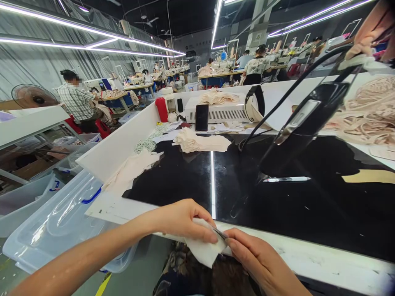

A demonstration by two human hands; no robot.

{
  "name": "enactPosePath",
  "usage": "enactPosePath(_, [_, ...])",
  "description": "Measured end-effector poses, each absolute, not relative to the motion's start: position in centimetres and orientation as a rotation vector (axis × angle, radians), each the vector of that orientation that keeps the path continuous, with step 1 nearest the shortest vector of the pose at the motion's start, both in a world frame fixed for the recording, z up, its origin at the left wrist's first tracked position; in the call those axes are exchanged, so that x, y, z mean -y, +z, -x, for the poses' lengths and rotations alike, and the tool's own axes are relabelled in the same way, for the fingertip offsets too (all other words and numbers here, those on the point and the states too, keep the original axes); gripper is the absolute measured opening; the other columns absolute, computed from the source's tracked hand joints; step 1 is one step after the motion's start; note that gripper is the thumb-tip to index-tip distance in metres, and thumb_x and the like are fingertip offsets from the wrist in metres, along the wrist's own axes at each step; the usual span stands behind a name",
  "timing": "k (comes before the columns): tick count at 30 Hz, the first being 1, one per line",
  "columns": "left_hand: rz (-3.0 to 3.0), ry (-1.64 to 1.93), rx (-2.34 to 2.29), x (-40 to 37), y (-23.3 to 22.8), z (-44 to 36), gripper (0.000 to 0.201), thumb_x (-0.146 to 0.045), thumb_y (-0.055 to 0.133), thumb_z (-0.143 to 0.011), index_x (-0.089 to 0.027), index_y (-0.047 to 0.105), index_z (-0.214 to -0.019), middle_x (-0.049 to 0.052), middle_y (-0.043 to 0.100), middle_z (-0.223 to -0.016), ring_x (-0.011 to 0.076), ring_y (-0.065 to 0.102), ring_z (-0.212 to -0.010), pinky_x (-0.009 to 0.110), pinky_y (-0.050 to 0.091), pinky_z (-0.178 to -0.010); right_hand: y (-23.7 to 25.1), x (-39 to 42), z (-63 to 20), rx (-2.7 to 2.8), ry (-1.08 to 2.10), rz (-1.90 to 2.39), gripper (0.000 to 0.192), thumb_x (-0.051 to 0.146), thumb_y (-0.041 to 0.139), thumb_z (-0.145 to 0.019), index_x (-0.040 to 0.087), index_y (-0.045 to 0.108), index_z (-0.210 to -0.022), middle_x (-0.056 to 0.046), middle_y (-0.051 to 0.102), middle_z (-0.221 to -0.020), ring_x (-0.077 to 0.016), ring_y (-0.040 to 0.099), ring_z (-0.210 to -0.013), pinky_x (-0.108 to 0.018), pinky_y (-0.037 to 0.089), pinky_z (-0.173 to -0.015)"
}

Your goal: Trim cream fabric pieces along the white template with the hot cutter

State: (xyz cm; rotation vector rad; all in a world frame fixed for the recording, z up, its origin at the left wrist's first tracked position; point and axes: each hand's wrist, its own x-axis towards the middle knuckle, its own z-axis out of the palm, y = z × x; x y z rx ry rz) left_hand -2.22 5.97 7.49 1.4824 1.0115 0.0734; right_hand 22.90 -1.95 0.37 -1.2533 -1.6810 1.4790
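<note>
My left hand [193,222] pinches a small cream-white fabric piece [203,250] just over the table's front edge, above my lap. The cloth's lower corner hangs down. My right hand [253,250] is closed around a slim, pointed metal tool [219,233], whose tip reaches the cloth beside my left fingers. Its handle is hidden in the hand, so I cannot tell whether it is snips or tweezers. Farther back on the black tabletop [185,176] lies a stack of cream fabric pieces [200,142]. Another cream pile [132,168] lies at the table's left edge.
A pen [286,179] lies right of centre, near a black arm-like stand [305,115]. A phone [202,117] leans on a white vented box [219,111]. Left are a red container [161,109] and a lidded clear bin [61,218]. Peach straps [370,107] are heaped right.
</note>
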Motion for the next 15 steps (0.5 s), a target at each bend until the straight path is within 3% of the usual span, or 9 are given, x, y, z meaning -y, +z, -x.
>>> enactPosePath(9, [-1.48,0.061,-1.007,-5.9,7.6,1.9,0.035,-0.046,0.093,-0.082,-0.018,0.091,-0.103,-0.001,0.076,-0.087,0.0151,0.064,-0.081,0.022,0.048,-0.071,-0.5,2.1,-22.9,1.678,1.446,1.287,0.062,0.081,0.049,-0.111,0.026,0.064,-0.086,-0.001,0.068,-0.086,-0.0221,0.061,-0.082,-0.032,0.046,-0.077])
enactPosePath(15, [-1.49,0.065,-1.018,-5.8,7.5,2.0,0.038,-0.048,0.094,-0.081,-0.017,0.091,-0.102,-0.001,0.075,-0.085,0.0149,0.062,-0.08,0.022,0.046,-0.069,-0.9,2.2,-22.9,1.642,1.444,1.282,0.063,0.083,0.05,-0.11,0.026,0.067,-0.088,0.0,0.067,-0.085,-0.0216,0.059,-0.081,-0.032,0.044,-0.076])
